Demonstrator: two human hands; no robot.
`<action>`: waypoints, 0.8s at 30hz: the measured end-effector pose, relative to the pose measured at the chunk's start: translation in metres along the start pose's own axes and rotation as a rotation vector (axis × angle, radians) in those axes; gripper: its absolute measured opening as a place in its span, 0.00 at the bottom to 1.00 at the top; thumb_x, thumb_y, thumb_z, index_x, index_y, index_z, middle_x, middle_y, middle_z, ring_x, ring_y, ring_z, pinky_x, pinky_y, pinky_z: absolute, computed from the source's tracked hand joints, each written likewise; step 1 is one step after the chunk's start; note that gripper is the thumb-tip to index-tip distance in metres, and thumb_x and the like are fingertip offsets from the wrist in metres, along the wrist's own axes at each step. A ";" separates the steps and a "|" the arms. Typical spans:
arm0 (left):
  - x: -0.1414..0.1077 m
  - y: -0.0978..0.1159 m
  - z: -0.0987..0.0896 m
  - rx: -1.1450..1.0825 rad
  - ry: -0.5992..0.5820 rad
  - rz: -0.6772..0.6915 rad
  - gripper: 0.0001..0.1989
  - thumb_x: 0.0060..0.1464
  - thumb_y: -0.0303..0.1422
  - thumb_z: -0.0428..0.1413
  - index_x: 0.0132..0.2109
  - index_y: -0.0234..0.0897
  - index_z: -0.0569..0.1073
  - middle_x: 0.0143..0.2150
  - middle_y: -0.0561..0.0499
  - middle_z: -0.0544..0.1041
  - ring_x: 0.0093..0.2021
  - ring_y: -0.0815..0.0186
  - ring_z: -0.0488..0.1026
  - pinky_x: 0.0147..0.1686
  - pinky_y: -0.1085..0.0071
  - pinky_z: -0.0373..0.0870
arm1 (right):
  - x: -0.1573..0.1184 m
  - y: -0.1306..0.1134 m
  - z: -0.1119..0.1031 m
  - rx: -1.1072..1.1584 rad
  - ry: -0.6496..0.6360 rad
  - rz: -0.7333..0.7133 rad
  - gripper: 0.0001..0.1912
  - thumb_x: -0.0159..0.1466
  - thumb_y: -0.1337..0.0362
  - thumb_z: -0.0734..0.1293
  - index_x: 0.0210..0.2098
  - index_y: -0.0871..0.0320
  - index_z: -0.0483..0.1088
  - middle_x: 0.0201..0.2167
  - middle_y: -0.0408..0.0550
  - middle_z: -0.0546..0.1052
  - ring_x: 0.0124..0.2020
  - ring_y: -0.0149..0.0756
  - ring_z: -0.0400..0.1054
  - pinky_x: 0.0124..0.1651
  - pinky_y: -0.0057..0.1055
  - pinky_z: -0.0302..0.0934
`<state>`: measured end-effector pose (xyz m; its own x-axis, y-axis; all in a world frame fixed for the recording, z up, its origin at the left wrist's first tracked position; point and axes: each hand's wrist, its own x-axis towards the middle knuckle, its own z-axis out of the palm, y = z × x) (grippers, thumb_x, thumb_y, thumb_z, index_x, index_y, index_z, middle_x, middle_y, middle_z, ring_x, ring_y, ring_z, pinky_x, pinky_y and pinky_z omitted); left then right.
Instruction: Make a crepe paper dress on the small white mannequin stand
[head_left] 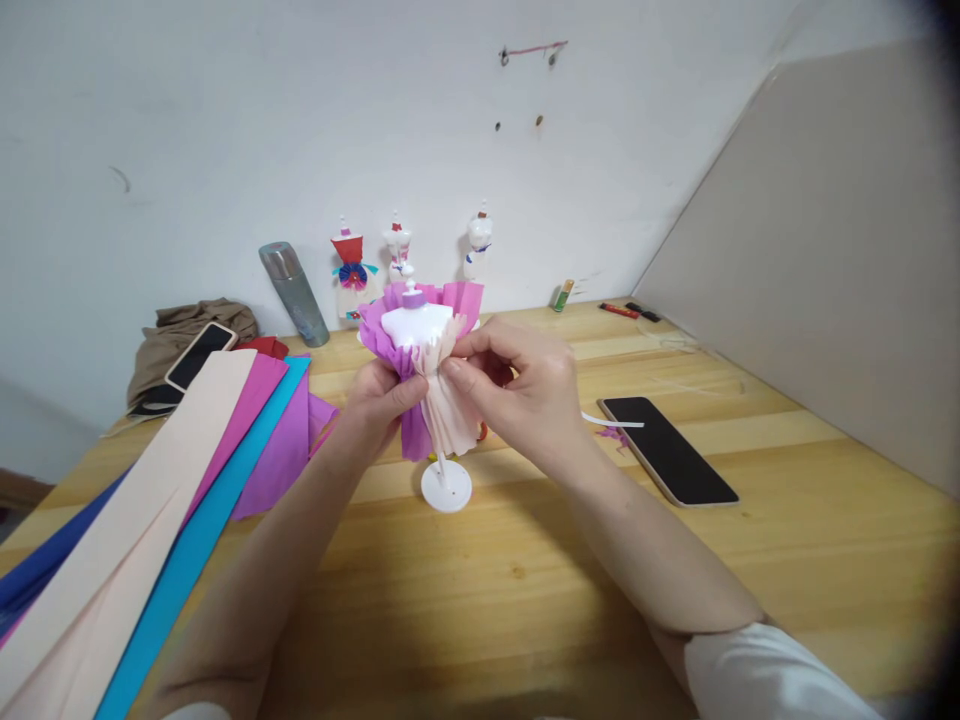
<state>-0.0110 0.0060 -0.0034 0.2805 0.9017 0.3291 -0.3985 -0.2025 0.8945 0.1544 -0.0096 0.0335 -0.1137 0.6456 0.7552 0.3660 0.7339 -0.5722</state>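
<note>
Left hand [373,405] is gripping the mannequin [416,324] around the waist; I'm seeing mainly its thumb in front, fingers hiding behind the paper. Right hand [529,380] is pinching pale pink paper [448,415] at the waist, thumb and forefinger nearly meeting, other fingers curling in; I'm struggling to read exact fingertip contact. Something red and yellow is peeking out behind, can't identify it. Paper strips [199,420] are running out of frame past the desk's [517,610] near left corner; near edge is falling out of view.

Mannequin is sitting mid-desk, well in from the back edge, leaning slightly left. I'm not able to tell whether its round white base [454,493] is touching down. Body is showing white, purple band circling the neck. Purple paper [415,435] is flaring around it; pale pink is bunching at the waist, fanning above and below. Phone [670,450] is lying toward the right edge.
</note>
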 end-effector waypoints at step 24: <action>0.003 0.004 -0.002 0.002 0.070 0.011 0.18 0.47 0.41 0.70 0.41 0.34 0.80 0.40 0.44 0.84 0.52 0.47 0.81 0.52 0.55 0.80 | -0.001 0.006 0.005 0.024 -0.090 0.006 0.08 0.63 0.71 0.65 0.29 0.58 0.75 0.27 0.43 0.74 0.28 0.30 0.65 0.32 0.30 0.57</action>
<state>-0.0139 0.0083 0.0008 0.2146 0.9240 0.3166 -0.3990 -0.2129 0.8919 0.1522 -0.0052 0.0278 -0.1948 0.6656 0.7205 0.3447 0.7341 -0.5850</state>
